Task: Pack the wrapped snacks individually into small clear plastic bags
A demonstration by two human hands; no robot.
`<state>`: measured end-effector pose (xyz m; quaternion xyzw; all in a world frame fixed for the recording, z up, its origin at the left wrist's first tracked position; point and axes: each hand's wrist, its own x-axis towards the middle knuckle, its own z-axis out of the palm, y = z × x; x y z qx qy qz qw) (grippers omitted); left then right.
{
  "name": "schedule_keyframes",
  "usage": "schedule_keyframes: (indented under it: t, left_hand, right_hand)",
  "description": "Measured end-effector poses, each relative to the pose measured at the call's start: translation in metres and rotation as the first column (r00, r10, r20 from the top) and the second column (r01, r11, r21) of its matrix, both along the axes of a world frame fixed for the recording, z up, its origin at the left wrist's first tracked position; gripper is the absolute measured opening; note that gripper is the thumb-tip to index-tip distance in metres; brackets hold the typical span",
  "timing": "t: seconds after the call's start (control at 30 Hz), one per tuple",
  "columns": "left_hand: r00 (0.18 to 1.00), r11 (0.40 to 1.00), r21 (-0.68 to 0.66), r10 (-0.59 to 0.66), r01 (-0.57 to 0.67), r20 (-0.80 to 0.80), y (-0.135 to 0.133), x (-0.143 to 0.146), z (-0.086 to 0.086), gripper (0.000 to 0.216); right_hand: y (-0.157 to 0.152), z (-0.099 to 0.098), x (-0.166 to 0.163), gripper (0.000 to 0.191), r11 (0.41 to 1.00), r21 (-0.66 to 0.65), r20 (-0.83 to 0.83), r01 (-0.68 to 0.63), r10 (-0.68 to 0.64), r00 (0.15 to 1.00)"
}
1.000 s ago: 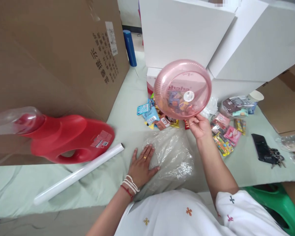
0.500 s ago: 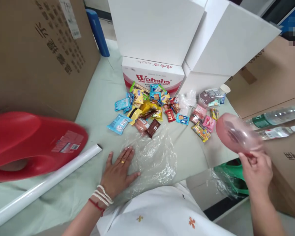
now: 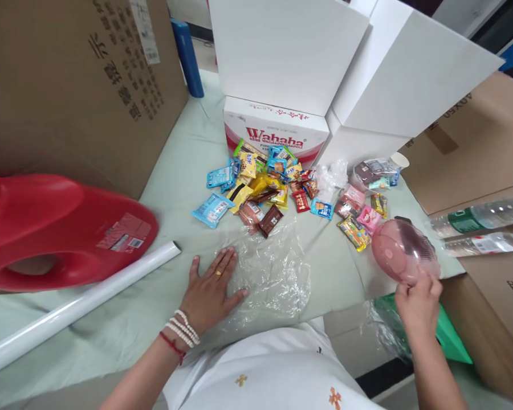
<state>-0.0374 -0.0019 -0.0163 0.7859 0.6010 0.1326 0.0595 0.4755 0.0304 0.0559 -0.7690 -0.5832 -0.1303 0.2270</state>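
My left hand (image 3: pixel 211 290) lies flat with its fingers spread, partly over the edge of a clear plastic bag (image 3: pixel 276 276) on the cloth. At the table's right edge my right hand (image 3: pixel 421 302) grips the near rim of a pink see-through domed plastic case (image 3: pixel 393 250). Something dark shows through the case; its kind is unclear. Left of the case lie a pink packet (image 3: pixel 369 217) and a yellow packet (image 3: pixel 354 232). Beyond the bag is a heap of small wrapped snacks (image 3: pixel 263 177), with a brown packet (image 3: pixel 270 221) at its near side.
A white Wahaha box (image 3: pixel 277 128) stands behind the snacks. On the left are a red plastic jug (image 3: pixel 77 222), a white tube (image 3: pixel 85 304) and a large carton (image 3: pixel 68 85). Two bottles (image 3: pixel 483 219) lie at the right, beside cardboard. A green object (image 3: pixel 451 336) sits below the table edge.
My right hand has moved left and the pink case has come down with it, close to the tabletop by the packets. My left hand stays flat on the bag's edge. The view has shifted slightly.
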Motion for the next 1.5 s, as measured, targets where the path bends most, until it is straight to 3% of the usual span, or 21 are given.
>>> schedule_keyframes:
  t: [0.07, 0.13, 0.2, 0.27, 0.33, 0.4, 0.47, 0.57, 0.67, 0.73, 0.8, 0.93, 1.0, 1.1, 1.2, 1.3, 1.37, 1.43, 1.5]
  left_hand:
    - [1.0, 1.0, 0.011, 0.01, -0.01, 0.006, -0.001, 0.003, -0.001, 0.087]
    - [1.0, 1.0, 0.017, 0.018, -0.018, 0.007, -0.003, 0.006, -0.001, 0.088]
    - [1.0, 1.0, 0.009, 0.024, -0.024, 0.001, -0.004, 0.008, 0.0, 0.089]
    - [1.0, 1.0, -0.009, 0.026, -0.026, -0.012, -0.006, 0.009, 0.001, 0.089]
    - [0.999, 0.999, -0.025, 0.021, -0.022, -0.031, -0.009, 0.009, 0.004, 0.089]
    - [0.999, 0.999, -0.028, 0.014, -0.016, -0.051, -0.013, 0.009, 0.006, 0.089]
    - [0.998, 1.0, -0.026, 0.011, -0.012, -0.067, -0.019, 0.01, 0.007, 0.089]
    - [0.998, 0.999, -0.025, 0.018, -0.019, -0.066, -0.028, 0.011, 0.007, 0.089]
    - [0.999, 0.999, -0.036, 0.019, -0.02, -0.032, -0.032, 0.012, 0.007, 0.089]
    - [1.0, 0.999, -0.048, 0.023, -0.024, -0.009, -0.032, 0.013, 0.007, 0.088]
    - [0.999, 0.998, -0.057, 0.034, -0.034, 0.001, -0.031, 0.013, 0.008, 0.087]
    - [0.999, 0.997, -0.068, 0.045, -0.045, 0.001, -0.031, 0.014, 0.01, 0.087]
    - [0.998, 0.996, -0.075, 0.058, -0.057, 0.01, -0.031, 0.015, 0.01, 0.087]
    - [0.995, 0.992, -0.088, 0.094, -0.09, 0.041, -0.028, 0.021, 0.011, 0.087]
    - [0.993, 0.991, -0.096, 0.096, -0.09, 0.064, -0.023, 0.026, 0.013, 0.086]
    - [0.993, 0.992, -0.096, 0.091, -0.084, 0.073, -0.019, 0.027, 0.013, 0.085]
    - [0.995, 0.993, -0.092, 0.077, -0.07, 0.07, -0.02, 0.025, 0.013, 0.084]
    - [0.997, 0.995, -0.087, 0.05, -0.044, 0.064, -0.022, 0.022, 0.012, 0.083]
    - [0.998, 0.997, -0.08, 0.027, -0.023, 0.05, -0.024, 0.02, 0.012, 0.082]
  right_hand:
    - [0.025, 0.015, -0.03, 0.046, 0.99, 0.08, 0.007, -0.113, 0.113, 0.994]
    - [0.061, 0.021, -0.074, 0.028, 0.915, 0.017, -0.101, -0.403, 0.403, 0.91]
    - [0.101, 0.015, -0.129, 0.025, 0.721, -0.134, -0.217, -0.68, 0.648, 0.73]
    - [0.137, 0.005, -0.189, 0.03, 0.524, -0.227, -0.256, -0.821, 0.781, 0.569]
    - [0.165, -0.004, -0.243, 0.043, 0.363, -0.338, -0.251, -0.869, 0.855, 0.455]
    - [0.182, -0.007, -0.28, 0.053, 0.261, -0.47, -0.222, -0.843, 0.889, 0.399]
    - [0.19, -0.004, -0.292, 0.051, 0.255, -0.562, -0.171, -0.787, 0.895, 0.412]
    - [0.191, 0.003, -0.276, 0.048, 0.33, -0.596, -0.139, -0.732, 0.855, 0.5]
    - [0.194, 0.011, -0.255, 0.055, 0.42, -0.519, -0.149, -0.745, 0.813, 0.563]
    - [0.201, 0.017, -0.258, 0.06, 0.467, -0.422, -0.111, -0.777, 0.824, 0.555]
    - [0.211, 0.02, -0.275, 0.062, 0.449, -0.383, -0.044, -0.807, 0.864, 0.502]
    - [0.231, 0.018, -0.314, 0.058, 0.332, -0.531, 0.079, -0.78, 0.936, 0.344]
    - [0.232, 0.014, -0.32, 0.051, 0.339, -0.555, 0.113, -0.76, 0.936, 0.334]
    - [0.223, 0.009, -0.309, 0.043, 0.446, -0.449, 0.113, -0.774, 0.888, 0.446]
    - [0.213, 0.009, -0.284, 0.04, 0.553, -0.302, -0.007, -0.777, 0.813, 0.582]
    - [0.216, 0.012, -0.268, 0.041, 0.598, -0.301, -0.138, -0.743, 0.744, 0.654]
    - [0.224, 0.016, -0.27, 0.043, 0.549, -0.35, -0.171, -0.759, 0.759, 0.628]
    - [0.234, 0.02, -0.282, 0.046, 0.426, -0.395, -0.143, -0.814, 0.847, 0.513]
    - [0.244, 0.024, -0.3, 0.051, 0.274, -0.459, -0.077, -0.845, 0.935, 0.345]
